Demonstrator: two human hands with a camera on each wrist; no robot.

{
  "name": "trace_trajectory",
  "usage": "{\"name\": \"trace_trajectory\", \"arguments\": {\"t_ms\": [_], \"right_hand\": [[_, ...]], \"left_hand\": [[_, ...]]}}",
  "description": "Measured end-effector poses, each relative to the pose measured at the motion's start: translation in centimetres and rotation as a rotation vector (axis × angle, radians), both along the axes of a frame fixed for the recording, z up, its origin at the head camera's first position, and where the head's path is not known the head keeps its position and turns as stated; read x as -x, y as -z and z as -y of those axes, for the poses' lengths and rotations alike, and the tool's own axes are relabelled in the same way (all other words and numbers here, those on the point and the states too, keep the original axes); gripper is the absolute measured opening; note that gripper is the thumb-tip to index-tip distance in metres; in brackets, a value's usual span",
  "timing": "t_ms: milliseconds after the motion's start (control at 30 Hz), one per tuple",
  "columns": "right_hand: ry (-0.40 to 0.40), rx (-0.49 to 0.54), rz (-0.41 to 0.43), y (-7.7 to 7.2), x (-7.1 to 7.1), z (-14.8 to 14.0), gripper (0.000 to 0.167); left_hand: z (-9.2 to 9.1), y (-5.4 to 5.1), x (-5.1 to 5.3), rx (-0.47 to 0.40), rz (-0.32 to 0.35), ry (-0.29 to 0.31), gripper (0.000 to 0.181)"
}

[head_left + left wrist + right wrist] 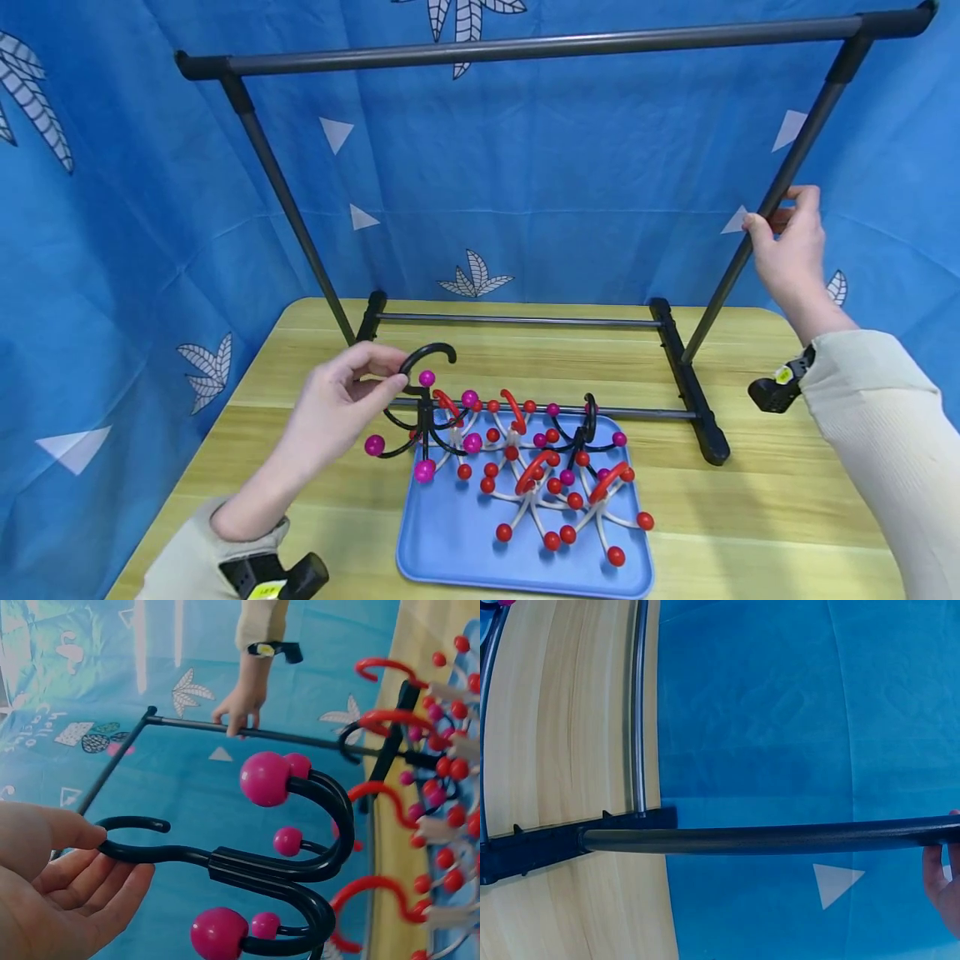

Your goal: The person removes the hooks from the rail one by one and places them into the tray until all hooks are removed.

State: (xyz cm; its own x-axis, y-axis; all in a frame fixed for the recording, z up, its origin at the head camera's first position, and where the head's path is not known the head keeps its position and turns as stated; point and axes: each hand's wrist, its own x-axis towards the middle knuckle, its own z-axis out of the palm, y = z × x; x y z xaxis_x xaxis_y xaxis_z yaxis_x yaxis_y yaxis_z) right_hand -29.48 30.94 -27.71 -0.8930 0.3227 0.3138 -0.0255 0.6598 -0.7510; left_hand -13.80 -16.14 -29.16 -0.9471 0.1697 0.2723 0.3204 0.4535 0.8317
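My left hand [333, 408] pinches the curved hook of a black multi-arm hanger [425, 419] with magenta ball tips. This hanger is upright above the back left of a blue tray [442, 560]. Seen from the left wrist, thumb and fingers hold the hanger [251, 864] near its hook, its arms pointing away from the palm. My right hand [795, 246] grips the right upright [723, 287] of a dark clothes rack, thumb in front. Only part of that hand [945, 892] shows in the right wrist view. On the tray sit several white hangers [531, 498] with red hooks and balls.
Another black hanger [579, 439] with magenta tips sits at the tray's back right. The rack's top bar [525, 52] spans high across the view; its right foot [690, 392] stands on the wooden table [795, 483]. Behind hangs a blue patterned cloth [540, 158].
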Motion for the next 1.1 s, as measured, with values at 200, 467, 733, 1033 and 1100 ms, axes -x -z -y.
{"name": "trace_trajectory", "arguments": {"t_ms": [200,467,733,1033,1100], "right_hand": [[0.003,-0.017,-0.001,0.0,0.0,-0.1,0.043],[-0.006,-0.009,0.002,0.0,0.0,-0.1,0.039],[0.006,-0.009,0.009,-0.2,0.1,-0.2,0.04],[0.005,0.003,0.011,-0.1,0.1,-0.1,0.041],[0.005,0.003,0.006,-0.1,0.0,-0.2,0.041]], "left_hand": [[-0.6,2.9,-0.8,-0.081,0.113,0.073,0.015],[-0.8,5.2,-1.4,-0.088,0.167,0.176,0.015],[-0.7,7.8,-1.4,-0.096,0.219,0.326,0.015],[-0.6,10.2,-0.9,-0.085,0.333,0.409,0.016],[-0.6,10.7,-0.7,-0.075,0.351,0.403,0.015]]}}
